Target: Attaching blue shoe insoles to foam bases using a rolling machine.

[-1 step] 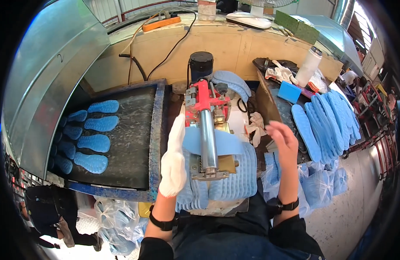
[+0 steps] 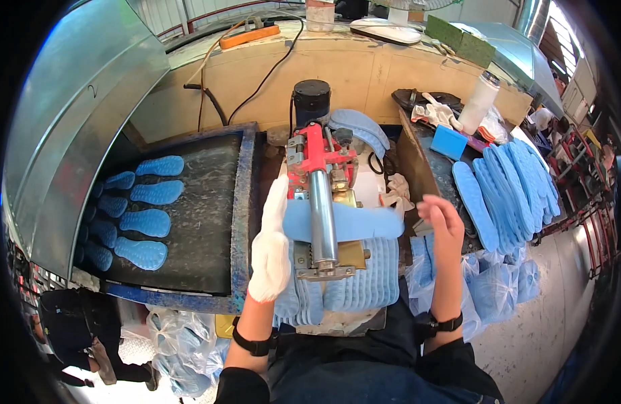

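Note:
A light blue insole (image 2: 374,223) lies crosswise under the metal roller (image 2: 322,215) of the small red machine (image 2: 315,151), its right end blurred by motion. My left hand (image 2: 271,252), in a white knitted glove, stands edge-on with fingers stretched out, right beside the insole's left end. Whether it touches that end I cannot tell. My bare right hand (image 2: 445,225) is just off the insole's right end, fingers loosely bent and apart, holding nothing. Below the roller, close to my body, a row of ribbed blue insoles (image 2: 364,279) stands packed together.
On the left, blue insoles (image 2: 143,221) lie in rows on a dark conveyor belt (image 2: 206,222) with a blue frame (image 2: 242,202). More insoles (image 2: 505,195) are stacked at right, near a white bottle (image 2: 480,102) and a blue box (image 2: 448,143). Filled plastic bags (image 2: 495,286) sit below. A person (image 2: 81,330) is at lower left.
The insole has slid rightward out from under the roller, so more of it sticks out on the right. My right hand has shifted slightly down and right; the left has barely moved.

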The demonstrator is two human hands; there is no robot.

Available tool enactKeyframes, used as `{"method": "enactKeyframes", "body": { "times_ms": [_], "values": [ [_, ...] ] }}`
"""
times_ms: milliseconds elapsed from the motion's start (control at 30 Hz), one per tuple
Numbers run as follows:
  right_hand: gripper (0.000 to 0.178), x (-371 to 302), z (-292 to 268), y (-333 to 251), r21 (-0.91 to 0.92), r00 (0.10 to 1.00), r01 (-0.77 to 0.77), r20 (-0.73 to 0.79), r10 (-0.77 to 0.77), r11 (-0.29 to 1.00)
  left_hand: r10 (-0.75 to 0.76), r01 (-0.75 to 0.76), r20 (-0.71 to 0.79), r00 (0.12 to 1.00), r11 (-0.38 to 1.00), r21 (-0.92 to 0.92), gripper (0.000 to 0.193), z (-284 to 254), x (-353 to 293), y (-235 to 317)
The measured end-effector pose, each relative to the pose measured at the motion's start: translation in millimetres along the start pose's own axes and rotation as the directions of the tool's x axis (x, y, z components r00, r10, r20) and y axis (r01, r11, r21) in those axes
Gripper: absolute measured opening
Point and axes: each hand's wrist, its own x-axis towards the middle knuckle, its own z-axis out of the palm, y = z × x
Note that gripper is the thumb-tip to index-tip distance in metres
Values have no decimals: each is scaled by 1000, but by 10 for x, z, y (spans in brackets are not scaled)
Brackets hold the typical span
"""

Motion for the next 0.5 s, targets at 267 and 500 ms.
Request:
{"method": "enactKeyframes", "body": {
  "times_ms": [267, 500],
  "values": [
    [22, -665, 179, 943, 157, 922, -365, -74, 379, 918, -33, 29, 7, 999, 959, 281, 52, -133, -96, -355],
    [18, -935, 774, 1412, -83, 955, -252, 139, 262, 964, -178, 180, -30, 984, 957, 228, 62, -317, -352, -567]
  ]
}}
